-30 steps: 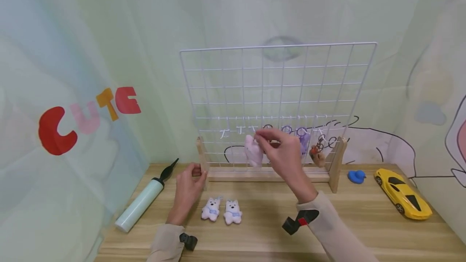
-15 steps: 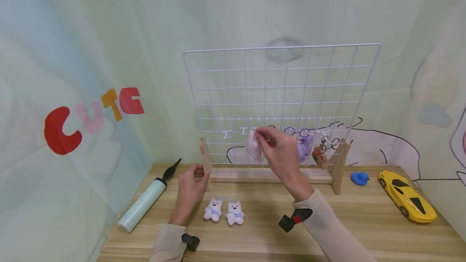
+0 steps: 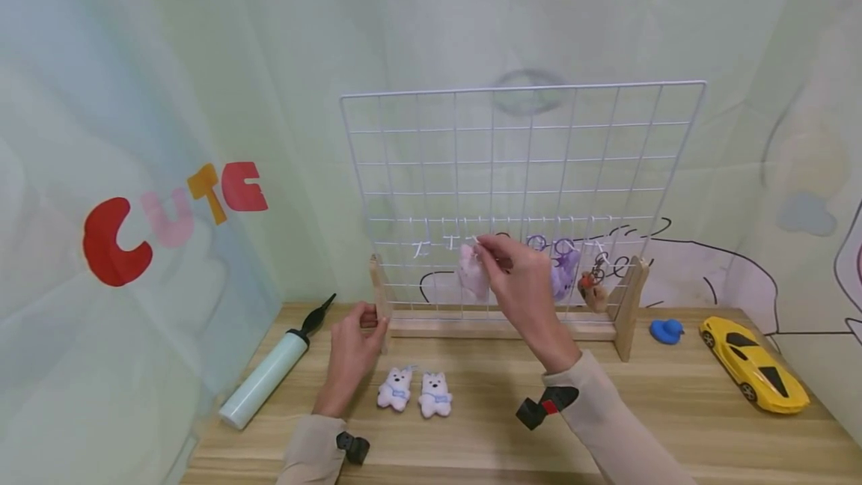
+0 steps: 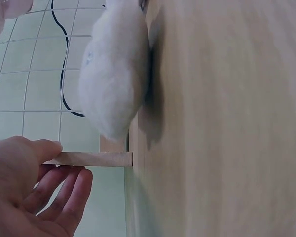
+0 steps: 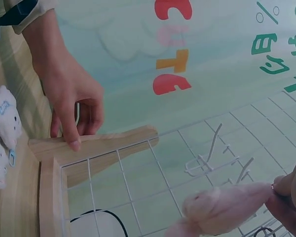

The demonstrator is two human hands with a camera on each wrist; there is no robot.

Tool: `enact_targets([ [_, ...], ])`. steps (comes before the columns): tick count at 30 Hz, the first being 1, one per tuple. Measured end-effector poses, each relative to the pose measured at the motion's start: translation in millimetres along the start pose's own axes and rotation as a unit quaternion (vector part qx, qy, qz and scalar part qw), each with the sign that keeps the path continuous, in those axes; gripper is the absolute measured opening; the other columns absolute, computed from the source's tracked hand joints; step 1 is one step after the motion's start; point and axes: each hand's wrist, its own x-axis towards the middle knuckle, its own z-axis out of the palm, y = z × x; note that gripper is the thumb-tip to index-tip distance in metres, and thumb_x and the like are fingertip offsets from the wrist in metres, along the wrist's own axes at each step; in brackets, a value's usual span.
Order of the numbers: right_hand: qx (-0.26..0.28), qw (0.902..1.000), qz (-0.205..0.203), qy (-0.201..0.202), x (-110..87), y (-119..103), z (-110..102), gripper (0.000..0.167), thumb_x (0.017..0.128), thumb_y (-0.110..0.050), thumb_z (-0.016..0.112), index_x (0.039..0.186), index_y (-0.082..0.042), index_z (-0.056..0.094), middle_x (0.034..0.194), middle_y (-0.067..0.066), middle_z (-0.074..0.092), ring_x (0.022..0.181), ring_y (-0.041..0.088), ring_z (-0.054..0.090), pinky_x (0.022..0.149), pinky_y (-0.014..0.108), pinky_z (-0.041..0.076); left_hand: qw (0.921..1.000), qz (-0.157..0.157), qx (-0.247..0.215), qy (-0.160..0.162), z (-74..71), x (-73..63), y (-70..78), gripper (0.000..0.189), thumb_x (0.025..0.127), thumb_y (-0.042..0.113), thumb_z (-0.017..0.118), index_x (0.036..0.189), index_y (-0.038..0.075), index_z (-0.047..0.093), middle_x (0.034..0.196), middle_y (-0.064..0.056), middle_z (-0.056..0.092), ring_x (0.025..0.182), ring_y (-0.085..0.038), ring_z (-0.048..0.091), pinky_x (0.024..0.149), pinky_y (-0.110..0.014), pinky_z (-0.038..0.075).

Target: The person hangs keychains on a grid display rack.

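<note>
My right hand [image 3: 521,279] pinches the top of a pale pink plush pendant [image 3: 473,273] between thumb and fingertips, close in front of the white hooks on the wire grid rack [image 3: 528,163]. In the right wrist view the pink plush [image 5: 222,207] dangles from the fingertips beside the grid. My left hand [image 3: 352,346] grips the rack's left wooden upright [image 3: 380,287]; in the left wrist view thumb and fingers lie on either side of that wooden foot [image 4: 98,159]. Two white plush dogs [image 3: 394,388] with blue bows lie on the table below the rack.
Right of the hand, purple plush pendants [image 3: 564,272] and a brown one [image 3: 592,292] hang from the rack's hooks. A blue duck [image 3: 667,331] and a yellow toy car [image 3: 754,364] sit at right. A pale green hand pump [image 3: 266,380] lies at left.
The pink plush has swung and turned slightly in my right hand, near the hooks. My left hand keeps its place on the upright; the head view has shifted a little.
</note>
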Motion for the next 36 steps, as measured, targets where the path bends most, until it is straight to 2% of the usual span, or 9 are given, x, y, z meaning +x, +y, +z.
enact_targets([
  [5, -0.009, 1.0, 0.001, -0.001, 0.6, -0.7, -1.3, 0.011, 0.1, -0.005, 0.077, 0.109, 0.001, 0.081, 0.102, 0.016, 0.083, 0.082, 0.023, 0.082, 0.071, 0.03, 0.069, 1.0, 0.008, -0.001, 0.005, 2.4, 0.3, -0.3, 0.022, 0.097, 0.01, 0.081, 0.114, -0.001, 0.072, 0.11, -0.02, 0.08, 0.101, -0.034, 0.08, 0.082, -0.044, 0.07],
  [14, -0.025, 0.9996, 0.008, -0.008, 0.5, 0.0, -2.5, 0.011, 0.101, -0.007, 0.076, 0.109, -0.001, 0.081, 0.101, 0.015, 0.083, 0.079, 0.021, 0.08, 0.065, 0.027, 0.067, 1.0, -0.002, 0.002, -0.008, 4.4, 0.6, 2.2, 0.023, 0.1, 0.014, 0.079, 0.116, 0.0, 0.071, 0.114, -0.02, 0.08, 0.104, -0.032, 0.08, 0.086, -0.044, 0.07],
  [20, -0.028, 0.9996, -0.002, -0.005, 0.5, 0.7, -3.9, 0.009, 0.1, -0.005, 0.076, 0.108, -0.001, 0.078, 0.099, 0.014, 0.083, 0.076, 0.018, 0.077, 0.059, 0.027, 0.063, 1.0, -0.004, 0.0, -0.008, 6.0, 1.0, 2.6, 0.023, 0.1, 0.014, 0.079, 0.116, 0.0, 0.072, 0.114, -0.019, 0.08, 0.104, -0.032, 0.08, 0.085, -0.044, 0.07],
  [23, -0.033, 0.9994, -0.002, -0.008, -1.3, 0.3, -6.5, 0.01, 0.1, -0.007, 0.077, 0.109, -0.001, 0.079, 0.101, 0.015, 0.083, 0.078, 0.02, 0.078, 0.061, 0.028, 0.065, 1.0, -0.005, -0.002, -0.008, 7.1, 1.1, 3.2, 0.022, 0.1, 0.013, 0.079, 0.116, 0.0, 0.072, 0.113, -0.019, 0.08, 0.103, -0.032, 0.08, 0.086, -0.043, 0.07],
  [27, -0.036, 0.9993, 0.009, 0.004, -9.2, -0.2, -13.5, 0.016, 0.1, -0.009, 0.078, 0.114, 0.0, 0.078, 0.105, 0.016, 0.083, 0.084, 0.023, 0.082, 0.067, 0.03, 0.069, 1.0, -0.001, -0.004, -0.009, 8.0, 0.9, 2.6, 0.021, 0.099, 0.012, 0.08, 0.115, 0.0, 0.072, 0.112, -0.02, 0.08, 0.103, -0.033, 0.08, 0.085, -0.043, 0.07],
  [30, -0.032, 0.9993, 0.009, 0.018, -18.7, -1.3, -20.2, 0.015, 0.099, -0.007, 0.079, 0.113, -0.001, 0.077, 0.102, 0.014, 0.083, 0.083, 0.023, 0.082, 0.069, 0.032, 0.07, 1.0, 0.0, -0.003, -0.008, 7.2, 1.3, 0.8, 0.021, 0.099, 0.012, 0.08, 0.115, 0.0, 0.072, 0.113, -0.02, 0.08, 0.103, -0.033, 0.08, 0.084, -0.043, 0.07],
  [36, -0.017, 0.9998, 0.008, -0.001, -36.5, -1.3, -25.1, 0.012, 0.097, -0.005, 0.081, 0.108, -0.004, 0.079, 0.099, 0.009, 0.083, 0.08, 0.018, 0.081, 0.07, 0.029, 0.069, 1.0, -0.002, 0.0, 0.0, 3.4, 2.0, -1.9, 0.021, 0.099, 0.012, 0.08, 0.115, 0.0, 0.072, 0.113, -0.02, 0.081, 0.102, -0.033, 0.08, 0.085, -0.044, 0.07],
])
